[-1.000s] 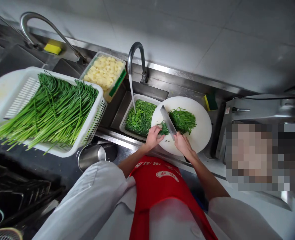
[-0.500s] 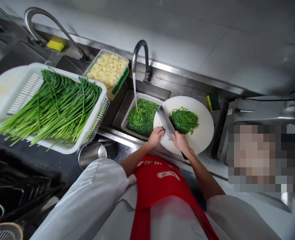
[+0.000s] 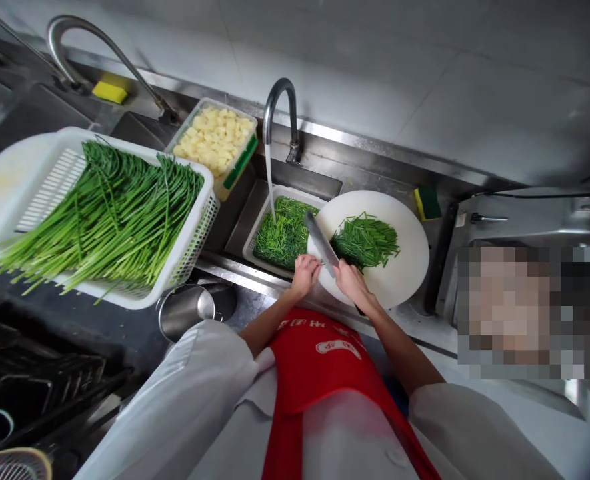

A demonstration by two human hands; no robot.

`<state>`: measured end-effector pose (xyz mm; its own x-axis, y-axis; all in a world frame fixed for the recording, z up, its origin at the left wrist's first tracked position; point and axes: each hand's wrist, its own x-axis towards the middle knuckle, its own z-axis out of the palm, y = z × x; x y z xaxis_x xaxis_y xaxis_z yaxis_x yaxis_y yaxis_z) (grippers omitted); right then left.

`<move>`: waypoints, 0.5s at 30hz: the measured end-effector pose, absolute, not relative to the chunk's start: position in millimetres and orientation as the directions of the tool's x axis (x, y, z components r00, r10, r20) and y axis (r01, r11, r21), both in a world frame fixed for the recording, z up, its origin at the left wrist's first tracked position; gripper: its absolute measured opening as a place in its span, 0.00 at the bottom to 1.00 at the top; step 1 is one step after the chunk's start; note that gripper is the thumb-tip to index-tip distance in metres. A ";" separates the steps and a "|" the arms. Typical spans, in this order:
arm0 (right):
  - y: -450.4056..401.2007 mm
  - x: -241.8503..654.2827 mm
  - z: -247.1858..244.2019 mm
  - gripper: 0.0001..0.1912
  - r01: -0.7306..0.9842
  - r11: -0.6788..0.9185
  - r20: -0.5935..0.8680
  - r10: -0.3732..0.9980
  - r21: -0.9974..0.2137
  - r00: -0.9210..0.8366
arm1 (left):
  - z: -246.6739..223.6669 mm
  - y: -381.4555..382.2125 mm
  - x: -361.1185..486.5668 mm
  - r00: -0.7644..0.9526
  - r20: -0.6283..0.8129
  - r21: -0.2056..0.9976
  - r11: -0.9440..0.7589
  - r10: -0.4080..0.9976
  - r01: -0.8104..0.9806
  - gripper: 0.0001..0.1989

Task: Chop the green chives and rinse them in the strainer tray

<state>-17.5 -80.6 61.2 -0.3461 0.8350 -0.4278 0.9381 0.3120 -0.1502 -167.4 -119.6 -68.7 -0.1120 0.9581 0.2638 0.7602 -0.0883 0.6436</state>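
My right hand point(image 3: 351, 280) is wrapped round the handle of a cleaver point(image 3: 321, 241), whose blade stands over the left part of a round white cutting board point(image 3: 409, 233). Cut green chives point(image 3: 369, 240) lie heaped on the board, right of the blade. At the board's left edge my left hand point(image 3: 306, 273) is closed, its fingers pressed together near the blade; a few green bits show at the fingertips. Beside the board, a white basket point(image 3: 249, 248) in the sink holds cut greens point(image 3: 282, 233), and water runs onto them from a faucet point(image 3: 281, 87).
A large white basket point(image 3: 145, 299) of long chives point(image 3: 119, 220) stands at the left. Behind it is a tub of pale chunks point(image 3: 215, 137). A metal pot point(image 3: 182, 313) sits below the sink's edge. A sponge point(image 3: 427, 203) lies behind the board.
The cleaver and my right hand have moved left toward the board's edge. My left hand has shifted slightly left. The cut chives now spread a little farther left.
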 end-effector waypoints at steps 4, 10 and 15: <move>-72.4 35.7 74.5 0.18 0.961 0.235 -0.337 0.902 -0.142 -0.271 | -60.1 -92.9 -159.2 -0.183 0.291 0.646 -0.052 0.939 0.762 0.14; -47.8 134.0 81.4 0.20 0.996 -0.061 -0.158 0.985 0.060 0.070 | -46.5 -63.9 -112.7 0.079 0.311 0.525 -0.241 0.947 0.816 0.50; -26.3 141.8 61.1 0.22 0.986 -0.144 -0.199 0.967 0.083 0.158 | -46.9 -35.5 -81.3 0.076 0.306 0.513 -0.232 0.949 0.827 0.55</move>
